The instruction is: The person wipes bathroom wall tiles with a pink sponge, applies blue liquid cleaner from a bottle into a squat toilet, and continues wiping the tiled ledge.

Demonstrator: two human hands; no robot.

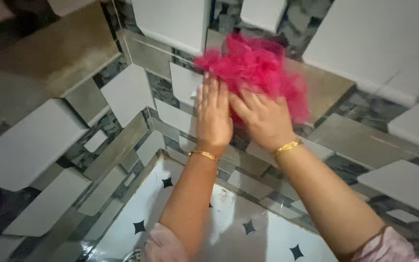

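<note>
- Your left hand [213,116] lies flat, fingers straight, touching the pink mesh sponge [255,73].
- Your right hand [263,119] presses the sponge against the tiled wall [132,92], fingers extended, gripping nothing.

This looks like a home bathroom or washroom: glossy wall tiles [30,145] in white, grey and marbled blocks cover both walls of a corner, meeting a white floor [229,228] patterned with small dark stars.
</note>
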